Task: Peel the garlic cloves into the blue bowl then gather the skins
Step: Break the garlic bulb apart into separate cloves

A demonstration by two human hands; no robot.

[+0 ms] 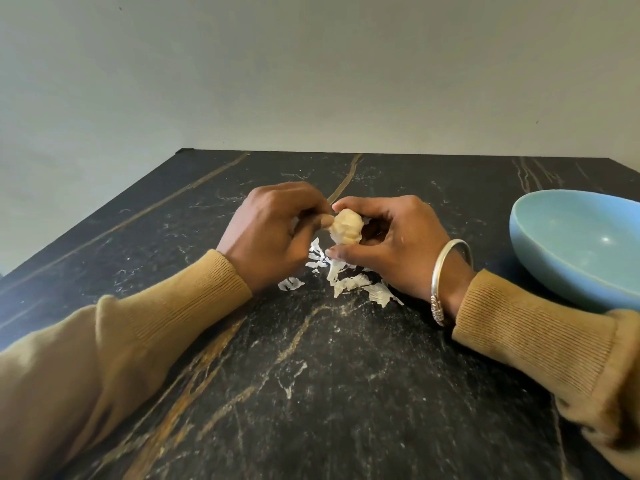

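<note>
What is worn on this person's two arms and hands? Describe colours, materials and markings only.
The left sleeve and right sleeve are long mustard-tan knit, each ending in a finely ribbed cuff. The right wrist carries a silver metal bangle with engraved, patterned ends. The left hand and right hand are bare, without gloves.

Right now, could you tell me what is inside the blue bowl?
The blue bowl looks empty where its inside shows; its right part lies outside the frame, unseen.
</note>
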